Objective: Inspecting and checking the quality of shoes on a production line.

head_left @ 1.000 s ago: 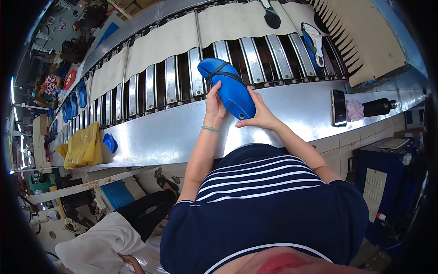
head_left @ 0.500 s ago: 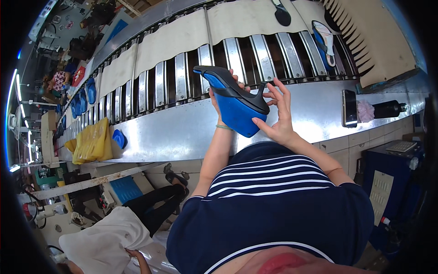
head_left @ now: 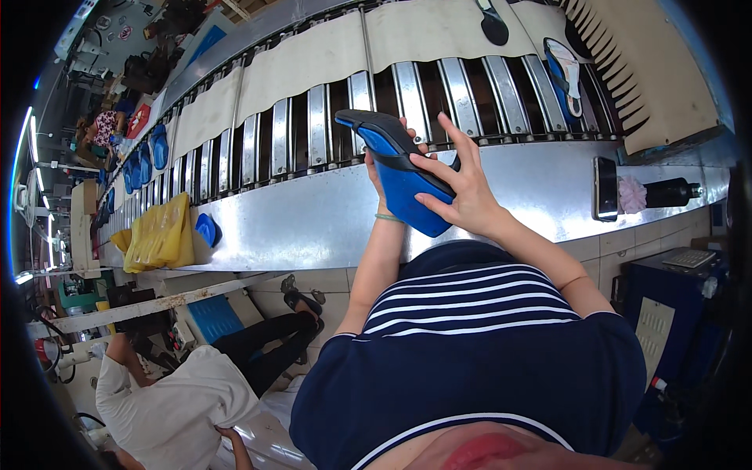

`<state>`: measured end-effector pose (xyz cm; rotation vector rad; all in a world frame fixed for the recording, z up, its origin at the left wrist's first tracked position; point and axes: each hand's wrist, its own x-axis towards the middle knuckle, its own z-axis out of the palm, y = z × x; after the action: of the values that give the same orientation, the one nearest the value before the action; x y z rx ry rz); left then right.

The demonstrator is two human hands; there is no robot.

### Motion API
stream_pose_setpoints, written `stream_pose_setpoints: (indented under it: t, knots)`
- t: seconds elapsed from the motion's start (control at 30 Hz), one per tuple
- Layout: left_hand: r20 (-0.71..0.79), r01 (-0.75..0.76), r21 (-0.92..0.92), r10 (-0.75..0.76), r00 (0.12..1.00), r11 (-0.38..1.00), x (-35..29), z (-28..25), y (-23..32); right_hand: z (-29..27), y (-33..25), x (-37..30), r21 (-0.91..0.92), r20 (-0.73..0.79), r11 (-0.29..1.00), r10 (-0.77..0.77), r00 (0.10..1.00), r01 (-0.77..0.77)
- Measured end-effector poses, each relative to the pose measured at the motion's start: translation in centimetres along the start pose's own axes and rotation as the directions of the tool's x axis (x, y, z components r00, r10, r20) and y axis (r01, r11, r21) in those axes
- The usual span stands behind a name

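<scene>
In front of my chest I hold a black high-heeled shoe (head_left: 392,145) fitted on a blue shoe last (head_left: 409,200). Its sole faces up, the toe points to the upper left, and it hangs above the metal ledge. My left hand (head_left: 374,176) grips it from the far side, fingertips showing past the sole edge, the rest hidden behind. My right hand (head_left: 471,184) is closed around the heel end, its thumb on the blue last and a finger over the black back part. The heel mostly hides behind these fingers.
Beyond the ledge (head_left: 305,211) runs a slatted roller conveyor (head_left: 321,125) with cream cloth (head_left: 298,70). On it lie a blue-lasted shoe (head_left: 562,78) and a black sole (head_left: 493,23). A phone (head_left: 605,188), black bottle (head_left: 670,192) and yellow bag (head_left: 160,235) rest nearby. A co-worker (head_left: 184,392) sits lower left.
My right hand has moved left, from fingers spread around the thin heel to over the shoe's back end. My left hand keeps its hold. The co-worker's arm has come up.
</scene>
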<state>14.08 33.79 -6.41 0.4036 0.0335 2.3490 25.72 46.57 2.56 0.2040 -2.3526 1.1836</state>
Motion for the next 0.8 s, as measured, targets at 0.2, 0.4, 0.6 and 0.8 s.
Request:
stream_pose_setpoints:
  t: [0.2, 0.4, 0.6, 0.8]
  knots:
    - [0.024, -0.044, 0.028, 0.043, 0.999, 0.999, -0.3, 0.2, -0.1, 0.6, 0.0, -0.1, 0.135, -0.01, 0.991, 0.018, 1.0, -0.016]
    - [0.06, -0.079, 0.037, 0.076, 0.995, 0.996, -0.1, 0.3, -0.4, 1.0, -0.2, -0.4, 0.208, -0.102, 0.978, 0.012, 0.995, 0.009]
    - [0.013, -0.101, -0.02, 0.101, 0.995, 0.995, 0.3, 0.9, -0.7, 0.5, 0.0, -0.4, 0.307, -0.249, 0.951, 0.11, 0.962, -0.029]
    - [-0.094, -0.114, -0.156, 0.101, 0.991, 0.981, 0.3, 0.7, -0.3, -1.4, 2.0, -2.6, 0.172, -0.028, 0.98, 0.102, 0.994, -0.096]
